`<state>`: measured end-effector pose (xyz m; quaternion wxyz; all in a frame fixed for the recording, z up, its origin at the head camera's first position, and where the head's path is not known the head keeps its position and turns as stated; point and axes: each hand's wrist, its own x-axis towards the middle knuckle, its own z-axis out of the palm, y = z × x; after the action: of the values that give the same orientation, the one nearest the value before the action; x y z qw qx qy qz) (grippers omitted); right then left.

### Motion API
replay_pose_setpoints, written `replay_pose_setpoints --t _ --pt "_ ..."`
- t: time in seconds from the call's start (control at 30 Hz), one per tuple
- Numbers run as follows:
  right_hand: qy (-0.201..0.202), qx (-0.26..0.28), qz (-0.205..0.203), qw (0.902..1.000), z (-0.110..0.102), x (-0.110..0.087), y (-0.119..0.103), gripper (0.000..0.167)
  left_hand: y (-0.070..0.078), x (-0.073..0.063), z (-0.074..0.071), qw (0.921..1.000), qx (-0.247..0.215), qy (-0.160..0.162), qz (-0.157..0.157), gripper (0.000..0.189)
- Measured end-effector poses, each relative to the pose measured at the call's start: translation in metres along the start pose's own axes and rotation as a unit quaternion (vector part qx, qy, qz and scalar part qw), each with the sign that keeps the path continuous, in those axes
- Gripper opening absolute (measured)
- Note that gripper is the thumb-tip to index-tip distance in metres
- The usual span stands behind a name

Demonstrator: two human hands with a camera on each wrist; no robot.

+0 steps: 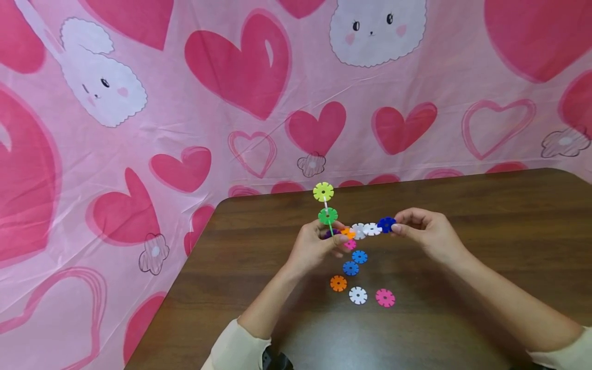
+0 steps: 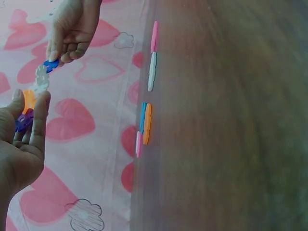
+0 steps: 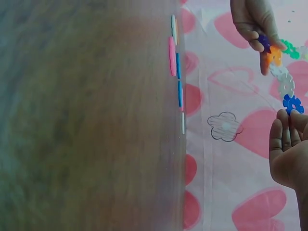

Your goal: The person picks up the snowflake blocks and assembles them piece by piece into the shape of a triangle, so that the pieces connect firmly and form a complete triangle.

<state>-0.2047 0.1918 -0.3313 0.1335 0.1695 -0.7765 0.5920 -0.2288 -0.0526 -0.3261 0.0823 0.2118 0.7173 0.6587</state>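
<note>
A chain of linked notched plastic discs is held up over the table. My left hand [image 1: 309,247] pinches it at an orange disc [image 1: 348,234] and a purple disc [image 2: 24,120]. From there a green disc [image 1: 326,216] and a yellow disc [image 1: 323,192] rise upward, with a pale disc seen edge-on between them. Two whitish discs [image 1: 371,229] run to the right. At that end is a dark blue disc [image 1: 386,225], gripped between the thumb and fingers of my right hand [image 1: 433,235]. Fingers partly cover the purple disc.
Loose discs lie on the brown wooden table [image 1: 481,313], nearer me than the chain: pink [image 1: 385,298], white [image 1: 358,295], orange [image 1: 338,283], two blue [image 1: 350,268] and another pink. Behind the table hangs a pink heart-print cloth [image 1: 277,77].
</note>
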Motion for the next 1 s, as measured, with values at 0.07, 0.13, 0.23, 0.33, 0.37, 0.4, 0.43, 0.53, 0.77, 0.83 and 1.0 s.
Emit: replay_pose_setpoints --t 0.07,0.13,0.23,0.33,0.37,0.4,0.43,0.53,0.77,0.83,1.0 --pt "0.003 -0.012 0.001 0.9999 0.0003 -0.0005 -0.0006 0.018 -0.0026 0.0008 -0.0001 0.9999 -0.014 -0.003 -0.002 0.02" --pt "0.006 -0.026 0.005 0.9996 0.0005 -0.0011 -0.0015 0.018 -0.0045 0.0011 0.0 0.9996 -0.027 -0.007 0.0 0.02" --pt "0.01 -0.046 0.01 0.9989 0.0009 -0.0012 -0.0021 0.018 -0.0058 0.0011 0.0004 0.9992 -0.037 -0.01 0.009 0.02" --pt "0.014 -0.05 0.006 0.9986 0.0023 -0.0002 -0.0023 0.018 -0.0067 0.001 0.0017 0.9987 -0.044 -0.016 0.021 0.021" --pt "0.016 -0.049 0.005 0.9986 0.0027 0.0003 -0.0023 0.018 -0.007 0.0011 0.0022 0.9986 -0.045 -0.017 0.023 0.021" --pt "0.017 -0.047 0.003 0.9987 0.003 0.0006 -0.0022 0.018 -0.0072 0.0012 0.0027 0.9984 -0.048 -0.019 0.025 0.022" --pt "0.018 -0.046 0.003 0.9988 0.0031 0.001 -0.0022 0.018 -0.0075 0.0013 0.0031 0.9983 -0.048 -0.021 0.026 0.022" --pt "0.016 -0.044 0.006 0.9989 0.003 0.0014 -0.002 0.018 -0.0079 0.0013 0.0033 0.9985 -0.044 -0.02 0.026 0.022" --pt "0.0 -0.031 0.007 0.9995 0.0015 0.0025 -0.003 0.016 -0.0056 0.0016 0.0002 0.9984 -0.038 -0.01 0.04 0.026" --pt "0.002 -0.008 0.009 0.9999 0.0016 0.0029 -0.004 0.014 -0.0053 0.002 -0.0008 0.9981 -0.037 -0.004 0.049 0.032" --pt "0.019 0.119 0.015 0.9926 0.0048 0.0041 -0.0064 0.003 -0.0085 0.0031 0.0031 0.9914 -0.109 0.006 0.072 0.067"
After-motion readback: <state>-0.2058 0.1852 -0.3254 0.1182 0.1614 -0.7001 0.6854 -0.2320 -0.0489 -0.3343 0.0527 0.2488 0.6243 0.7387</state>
